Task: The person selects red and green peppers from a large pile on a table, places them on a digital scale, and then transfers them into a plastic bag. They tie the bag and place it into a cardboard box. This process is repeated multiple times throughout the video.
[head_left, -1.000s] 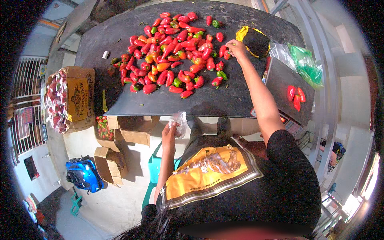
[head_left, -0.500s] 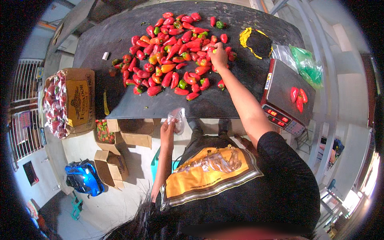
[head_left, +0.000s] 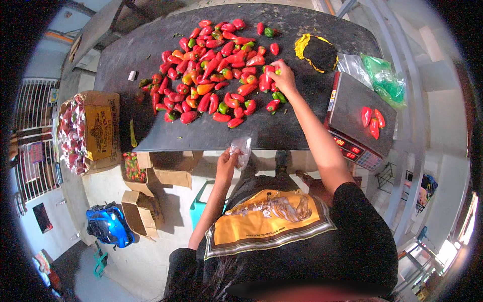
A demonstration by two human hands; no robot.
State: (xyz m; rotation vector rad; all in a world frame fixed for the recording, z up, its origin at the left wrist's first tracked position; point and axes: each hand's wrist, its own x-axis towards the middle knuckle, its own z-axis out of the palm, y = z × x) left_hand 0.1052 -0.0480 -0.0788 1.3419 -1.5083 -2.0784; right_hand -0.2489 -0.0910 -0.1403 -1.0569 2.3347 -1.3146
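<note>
A wide heap of peppers (head_left: 204, 75), mostly red with some orange and green ones, covers the middle of the black table (head_left: 166, 136). At the heap's right edge, my right hand (head_left: 285, 79) is closed on a red pepper (head_left: 269, 70) with a green patch by the fingertips. Just below it lie a green pepper (head_left: 279, 96) and a red one (head_left: 272, 105). Below the table's near edge, my left hand (head_left: 227, 165) pinches a small clear plastic bag (head_left: 243, 150). What the bag holds, if anything, cannot be made out.
Three red peppers (head_left: 374, 122) rest on a digital scale (head_left: 349, 108) at right. Beyond it lie green plastic bags (head_left: 385, 80) and a black-and-yellow cloth item (head_left: 322, 54). A full carton (head_left: 102, 128) stands left; open boxes (head_left: 138, 214) and a blue bag (head_left: 108, 225) are on the floor.
My right hand has drawn slightly right, uncovering a green pepper beside the heap. My left hand has shifted right with the plastic bag. The peppers on the scale stay put.
</note>
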